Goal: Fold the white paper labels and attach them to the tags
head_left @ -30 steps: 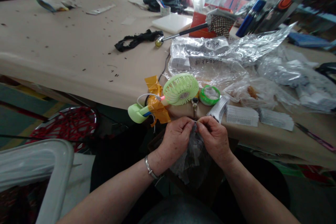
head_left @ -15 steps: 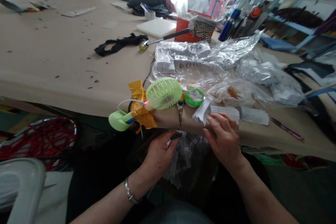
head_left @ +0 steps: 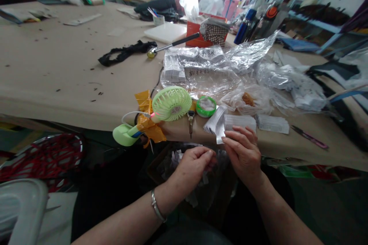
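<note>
My right hand (head_left: 243, 153) is at the table's front edge, its thumb and fingertips closed on a white paper label (head_left: 220, 134). Beside that label lies a fanned bunch of labels (head_left: 213, 122), and behind my fingers is a stack of printed white labels (head_left: 238, 121). My left hand (head_left: 195, 164) hangs just below the edge, thumb and forefinger pressed together; whatever is between them, if anything, is hidden. Beneath both hands an open bag with white paper scraps (head_left: 205, 180) is partly covered. A soldering-iron-like tool (head_left: 191, 122) points down over the edge.
A green fan (head_left: 172, 104) is taped at the edge, near a green round tub (head_left: 206, 106). Another label stack (head_left: 272, 123) and a pink-handled cutter (head_left: 309, 137) lie rightward. Plastic bags (head_left: 207, 72) spread behind; a black cloth strip (head_left: 126, 53) lies further left.
My left hand has moved right, closer to my right hand. The white label at my right fingertips now sticks out toward me from the bunch. The view has shifted slightly.
</note>
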`<move>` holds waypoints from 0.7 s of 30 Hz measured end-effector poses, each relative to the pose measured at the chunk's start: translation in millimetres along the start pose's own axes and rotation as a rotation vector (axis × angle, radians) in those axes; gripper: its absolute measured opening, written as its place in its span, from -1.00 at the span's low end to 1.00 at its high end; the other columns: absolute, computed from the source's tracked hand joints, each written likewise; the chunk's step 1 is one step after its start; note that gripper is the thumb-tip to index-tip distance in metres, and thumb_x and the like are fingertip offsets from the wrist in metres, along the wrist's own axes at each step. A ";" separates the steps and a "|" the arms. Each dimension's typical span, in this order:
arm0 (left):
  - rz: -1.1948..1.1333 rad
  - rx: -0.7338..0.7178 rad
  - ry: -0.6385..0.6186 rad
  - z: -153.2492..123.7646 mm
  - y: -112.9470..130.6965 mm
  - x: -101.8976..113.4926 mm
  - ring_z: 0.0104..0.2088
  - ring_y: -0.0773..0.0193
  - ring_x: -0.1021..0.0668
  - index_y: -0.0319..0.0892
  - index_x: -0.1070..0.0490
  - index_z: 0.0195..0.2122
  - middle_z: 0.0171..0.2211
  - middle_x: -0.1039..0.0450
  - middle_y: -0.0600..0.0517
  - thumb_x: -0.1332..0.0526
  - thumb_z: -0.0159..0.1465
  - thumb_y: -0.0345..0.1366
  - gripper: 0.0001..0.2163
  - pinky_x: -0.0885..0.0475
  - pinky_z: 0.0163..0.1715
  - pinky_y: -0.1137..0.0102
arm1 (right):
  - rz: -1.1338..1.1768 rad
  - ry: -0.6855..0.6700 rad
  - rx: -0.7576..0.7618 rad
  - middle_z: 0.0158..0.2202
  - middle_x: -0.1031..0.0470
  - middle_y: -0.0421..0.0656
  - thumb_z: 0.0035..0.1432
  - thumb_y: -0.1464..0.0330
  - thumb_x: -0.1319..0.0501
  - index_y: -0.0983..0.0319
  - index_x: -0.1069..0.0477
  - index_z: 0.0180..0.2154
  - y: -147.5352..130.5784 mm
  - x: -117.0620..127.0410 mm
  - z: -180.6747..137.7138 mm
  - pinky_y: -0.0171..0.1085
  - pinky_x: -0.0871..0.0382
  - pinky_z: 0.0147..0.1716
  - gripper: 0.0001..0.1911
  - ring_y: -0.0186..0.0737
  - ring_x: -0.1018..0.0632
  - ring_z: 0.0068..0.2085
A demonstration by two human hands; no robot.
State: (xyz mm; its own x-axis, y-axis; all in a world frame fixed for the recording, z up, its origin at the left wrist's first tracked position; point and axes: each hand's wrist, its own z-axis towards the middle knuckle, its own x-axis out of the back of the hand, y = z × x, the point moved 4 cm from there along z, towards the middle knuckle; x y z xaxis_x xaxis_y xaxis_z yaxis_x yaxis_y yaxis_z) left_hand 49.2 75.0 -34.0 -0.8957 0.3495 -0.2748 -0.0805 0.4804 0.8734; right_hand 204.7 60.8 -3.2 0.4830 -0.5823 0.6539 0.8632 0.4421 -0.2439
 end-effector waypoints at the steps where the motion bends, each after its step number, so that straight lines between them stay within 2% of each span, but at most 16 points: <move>1: -0.141 0.053 -0.040 1.5 -0.6 -6.2 -0.43 0.32 -0.48 -0.27 -0.47 -0.37 -0.45 -0.47 -0.01 -0.20 0.20 -0.19 -0.79 -0.37 -0.37 0.43 | 0.023 -0.005 0.017 -0.22 -0.58 -0.21 0.10 0.48 -0.25 0.08 -0.50 -0.28 -4.3 2.9 -2.4 0.05 -0.20 0.11 -0.82 -0.12 -0.49 -0.03; 4: -0.451 0.121 -0.135 6.3 1.2 -22.4 -0.45 0.38 -0.48 -0.28 -0.46 -0.29 -0.41 -0.46 -0.01 -0.24 0.18 -0.11 -0.71 -0.40 -0.40 0.45 | 0.103 -0.069 0.075 -0.21 -0.57 -0.19 0.09 0.50 -0.24 0.09 -0.47 -0.26 -21.5 10.2 -12.3 0.05 -0.24 0.09 -0.80 -0.10 -0.47 0.00; 7: -0.538 0.138 -0.112 11.5 2.4 -30.3 -0.55 0.49 -0.41 -0.31 -0.45 -0.35 -0.47 -0.41 0.05 -0.30 0.14 -0.24 -0.80 -0.31 -0.55 0.58 | 0.146 -0.156 0.108 -0.19 -0.56 -0.18 0.10 0.54 -0.21 0.13 -0.45 -0.23 -32.2 14.4 -20.0 0.03 -0.25 0.09 -0.77 -0.11 -0.45 0.01; 10: -0.496 0.166 -0.062 14.3 1.6 -33.0 -0.57 0.47 -0.44 -0.31 -0.44 -0.37 -0.48 -0.43 0.03 -0.27 0.15 -0.37 -0.90 -0.35 -0.57 0.57 | 0.115 -0.147 0.094 -0.17 -0.54 -0.13 0.13 0.50 -0.20 0.17 -0.43 -0.14 -23.4 17.2 -19.3 0.01 -0.28 0.06 -0.76 -0.09 -0.43 0.01; 12: -0.421 0.194 -0.037 14.2 0.2 -32.7 -0.54 0.40 -0.49 -0.31 -0.45 -0.33 -0.46 -0.47 -0.02 -0.23 0.18 -0.38 -0.91 -0.41 -0.52 0.51 | -0.009 -0.123 0.020 -0.12 -0.51 -0.06 0.15 0.43 -0.20 0.23 -0.39 -0.04 -7.7 16.9 -14.8 0.01 -0.31 0.04 -0.70 -0.03 -0.41 0.03; 14: -0.349 0.215 -0.006 13.3 -1.4 -30.9 -0.55 0.37 -0.52 -0.31 -0.45 -0.31 -0.47 -0.49 -0.05 -0.20 0.21 -0.38 -0.90 -0.43 -0.51 0.48 | -0.193 -0.154 -0.064 -0.07 -0.48 0.01 0.16 0.37 -0.20 0.29 -0.38 0.01 7.9 13.6 -10.4 0.03 -0.30 0.02 -0.64 0.05 -0.38 0.04; 16: -0.309 0.217 0.018 12.4 -2.8 -28.9 -0.55 0.36 -0.52 -0.30 -0.44 -0.31 -0.49 -0.50 -0.05 -0.19 0.21 -0.38 -0.91 -0.44 -0.52 0.48 | -0.326 -0.207 -0.098 -0.04 -0.48 0.02 0.16 0.36 -0.20 0.31 -0.40 -0.01 17.5 9.2 -8.4 0.04 -0.29 -0.01 -0.65 0.08 -0.39 0.02; 18: -0.294 0.213 0.028 12.2 -4.4 -27.6 -0.55 0.35 -0.53 -0.29 -0.43 -0.31 -0.49 -0.50 -0.05 -0.19 0.21 -0.39 -0.91 -0.44 -0.52 0.48 | -0.362 -0.220 -0.089 -0.08 -0.50 -0.03 0.17 0.38 -0.19 0.28 -0.45 -0.06 20.8 6.2 -9.1 -0.01 -0.29 -0.03 -0.72 0.03 -0.41 -0.03; 21: -0.280 0.226 0.028 13.1 -6.9 -27.3 -0.56 0.34 -0.53 -0.29 -0.42 -0.31 -0.49 -0.50 -0.06 -0.18 0.21 -0.39 -0.91 -0.43 -0.54 0.48 | -0.318 -0.151 -0.058 -0.17 -0.55 -0.09 0.18 0.43 -0.18 0.25 -0.50 -0.17 22.4 6.7 -11.6 -0.08 -0.31 -0.04 -0.81 -0.06 -0.45 -0.09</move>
State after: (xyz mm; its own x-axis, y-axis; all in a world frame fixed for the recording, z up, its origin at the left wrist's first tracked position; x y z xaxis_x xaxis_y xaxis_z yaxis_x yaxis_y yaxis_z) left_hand 80.0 72.7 -37.8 -0.8646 0.1589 -0.4767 -0.2281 0.7211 0.6542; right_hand 229.0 58.9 -12.6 0.1655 -0.5748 0.8014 0.9759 0.2128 -0.0488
